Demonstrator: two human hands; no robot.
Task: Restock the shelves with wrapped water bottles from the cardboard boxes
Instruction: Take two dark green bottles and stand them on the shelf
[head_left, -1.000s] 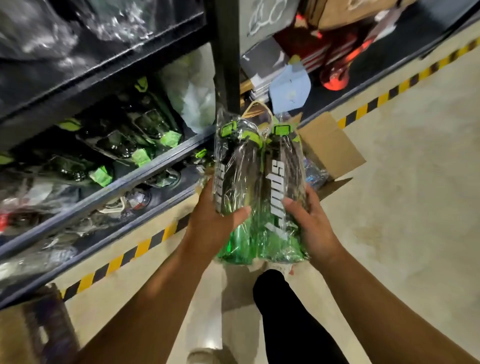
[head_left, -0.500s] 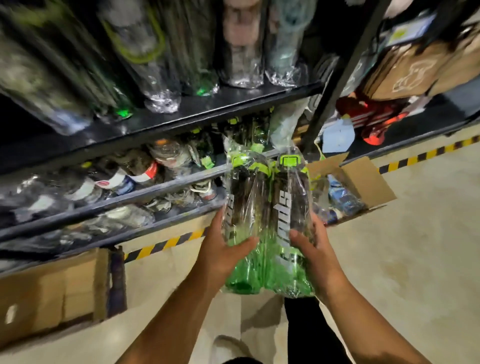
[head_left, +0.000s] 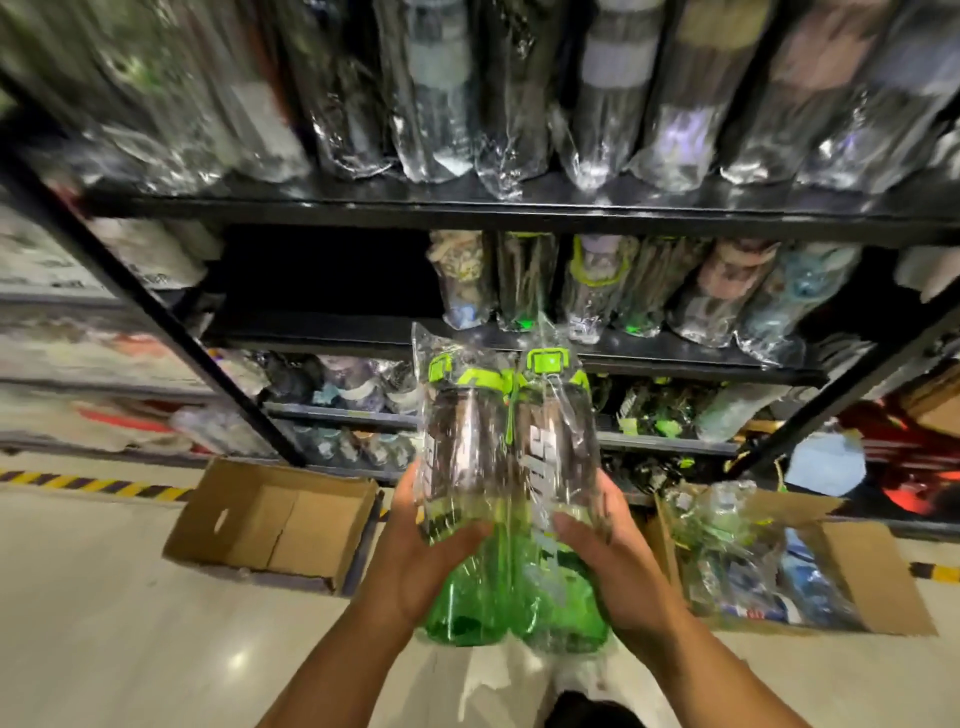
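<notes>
Head view: only this one view is given, and every line below is read from it.
Left hand (head_left: 431, 566): it is placed on the left side of the left wrapped bottle (head_left: 462, 467). The thumb is laid across the front and the fingers are curled behind.
Right hand (head_left: 618, 566): it is placed the same way on the right wrapped bottle (head_left: 558, 457), with the thumb in front and the fingers curled round the back.
Left wrapped bottle: it is covered in clear plastic wrap. A dark upper body, a green lower part and a bright green lid are seen.
Right wrapped bottle: it is of the same kind. White letters are printed on its side, but they are too blurred to be read.
Place of both bottles: they are held upright in the air, touching side by side, in front of the rack and above the floor (head_left: 104, 623).
Upper shelf (head_left: 467, 210): a row of wrapped bottles (head_left: 441, 130) is stood on it, much blurred.
Middle shelf (head_left: 337, 332): more wrapped bottles (head_left: 597, 286) are stood on its right part, and its left part lies in shadow.
Left cardboard box (head_left: 249, 525): it is set on the floor to the left of the hands, with its top open.
Right cardboard box (head_left: 872, 587): it is set on the floor to the right of the hands, and wrapped bottles are seen inside it.
Floor: it is pale and glossy. Striped tape (head_left: 88, 486) is laid at the far left.
</notes>
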